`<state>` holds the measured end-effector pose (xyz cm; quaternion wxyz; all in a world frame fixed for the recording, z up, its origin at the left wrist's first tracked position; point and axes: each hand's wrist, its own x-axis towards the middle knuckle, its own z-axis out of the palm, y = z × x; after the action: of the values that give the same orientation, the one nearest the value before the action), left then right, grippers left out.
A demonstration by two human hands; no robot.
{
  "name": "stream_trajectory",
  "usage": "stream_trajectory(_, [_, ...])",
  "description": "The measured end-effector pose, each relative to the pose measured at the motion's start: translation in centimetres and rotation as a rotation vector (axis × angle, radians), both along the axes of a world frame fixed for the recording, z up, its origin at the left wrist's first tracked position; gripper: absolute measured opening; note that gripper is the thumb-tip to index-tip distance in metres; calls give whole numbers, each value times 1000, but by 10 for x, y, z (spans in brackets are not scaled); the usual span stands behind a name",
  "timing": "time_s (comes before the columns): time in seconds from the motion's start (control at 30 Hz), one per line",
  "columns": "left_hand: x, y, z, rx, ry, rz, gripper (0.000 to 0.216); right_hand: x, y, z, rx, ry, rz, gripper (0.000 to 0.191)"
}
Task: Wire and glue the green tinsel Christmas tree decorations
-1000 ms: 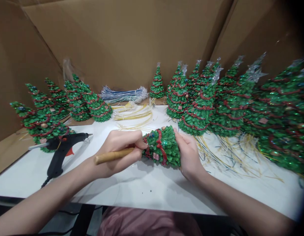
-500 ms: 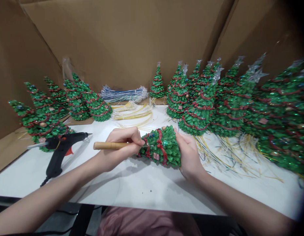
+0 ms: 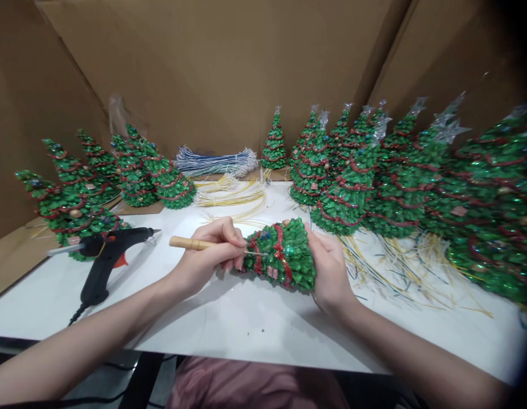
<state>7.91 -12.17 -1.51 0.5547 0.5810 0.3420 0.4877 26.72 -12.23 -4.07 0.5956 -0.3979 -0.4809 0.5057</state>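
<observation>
My left hand (image 3: 218, 247) pinches a slim tool with a bamboo-like handle (image 3: 190, 243). From my fingertips its thin metal shaft points right, onto the side of a green Christmas tree figurine (image 3: 295, 241). The figurine lies tilted on its side, tip toward my left hand, with red garlands, a pink gift and small coloured baubles. Its wide base rests in my right hand (image 3: 331, 270), whose fingers wrap round the far side and are partly hidden. Whether the shaft's end touches or enters the tree I cannot tell.
A black glue gun (image 3: 103, 258) lies at the left, beside several leaning trees (image 3: 79, 210). Bundles of blue wires (image 3: 216, 163) and yellow wires (image 3: 231, 197) lie at the back. Star-topped trees (image 3: 348, 182) crowd the right, with loose wires (image 3: 399, 272) before them. Cardboard walls (image 3: 229, 68) enclose the table.
The tool's handle has shifted slightly right and up, and its tilt has changed. More of its metal shaft shows over the tree. My right hand still holds the base.
</observation>
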Motion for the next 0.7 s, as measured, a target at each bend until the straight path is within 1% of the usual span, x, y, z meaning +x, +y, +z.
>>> stream_trajectory(0.2, [1, -1, 2, -68, -26, -17, 18, 1, 0, -2, 0, 1, -12, 41])
stream_trajectory(0.43, [1, 0, 4, -81, -25, -31, 19, 1, 0, -4, 4, 18, 2, 39])
stream_trajectory(0.7, [0, 1, 3, -84, -30, -54, 19, 1, 0, -1, 29, -8, -2, 40])
